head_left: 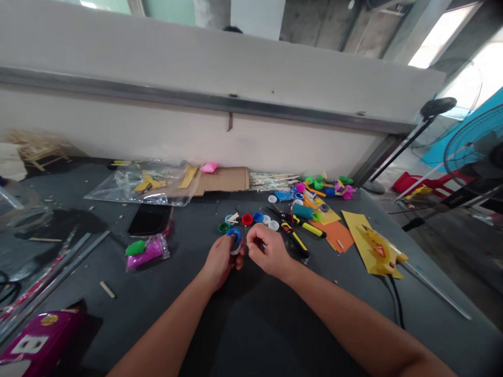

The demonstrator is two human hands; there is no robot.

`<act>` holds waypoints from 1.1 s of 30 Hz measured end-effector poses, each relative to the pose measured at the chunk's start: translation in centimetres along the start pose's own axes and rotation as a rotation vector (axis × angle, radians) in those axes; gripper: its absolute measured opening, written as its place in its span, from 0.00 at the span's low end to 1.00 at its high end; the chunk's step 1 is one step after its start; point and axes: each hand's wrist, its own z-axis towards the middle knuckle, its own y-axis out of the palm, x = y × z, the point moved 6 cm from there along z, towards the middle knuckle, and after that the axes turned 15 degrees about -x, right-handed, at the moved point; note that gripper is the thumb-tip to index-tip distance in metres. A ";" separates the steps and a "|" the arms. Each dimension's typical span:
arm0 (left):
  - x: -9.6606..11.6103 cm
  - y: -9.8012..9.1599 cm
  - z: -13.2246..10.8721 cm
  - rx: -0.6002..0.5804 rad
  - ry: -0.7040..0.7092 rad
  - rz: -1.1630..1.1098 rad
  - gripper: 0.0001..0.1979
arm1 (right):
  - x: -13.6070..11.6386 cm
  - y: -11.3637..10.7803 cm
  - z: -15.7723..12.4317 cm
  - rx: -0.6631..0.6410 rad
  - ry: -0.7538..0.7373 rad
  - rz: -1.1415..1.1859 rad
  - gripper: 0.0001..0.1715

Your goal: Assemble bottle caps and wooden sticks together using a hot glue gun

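On my feed, the left hand (221,262) clenches a blue bottle cap (234,235) atop a white cap (236,249); the right hand (267,251) pinches just beside it, anything held hidden from me.

Free room below the hands (219,262) (268,251); bottle caps (247,219) just ahead.

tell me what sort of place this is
Probably a craft workshop, perhaps a makeshift one. The dark work table is scattered with coloured bottle caps, yellow card and scissors, and a standing fan stands beside it.
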 end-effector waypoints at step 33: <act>-0.4 0.2 0.0 -0.030 0.007 0.162 0.11 | 1.3 -0.3 0.5 0.103 0.120 0.026 0.08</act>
